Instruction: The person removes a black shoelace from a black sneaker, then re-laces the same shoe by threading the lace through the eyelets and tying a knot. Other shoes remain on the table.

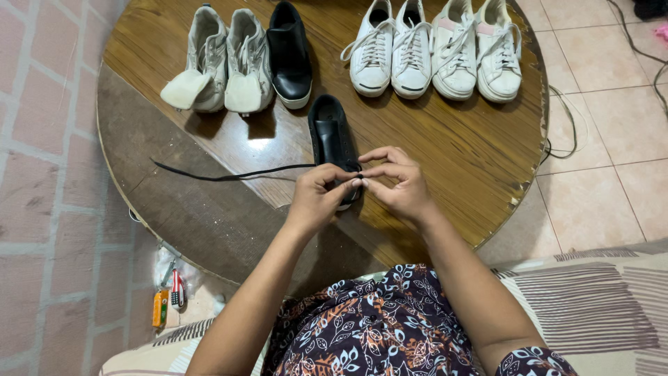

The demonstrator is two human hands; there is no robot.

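Threading a thin black lace (229,174) into the black leather shoe (332,139) at frame centre, left hand (316,198) and right hand (400,184) both pinch its end; judging by this, feeding the next eyelet needs a steady tip.

Down on the floor to my near left, under the table edge, I see 2 small packets: an orange one (160,308) and a red-and-white one (177,288).

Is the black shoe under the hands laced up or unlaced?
Mostly unlaced: the black shoe shows a bare front, and its black lace trails loose across the table to the left.
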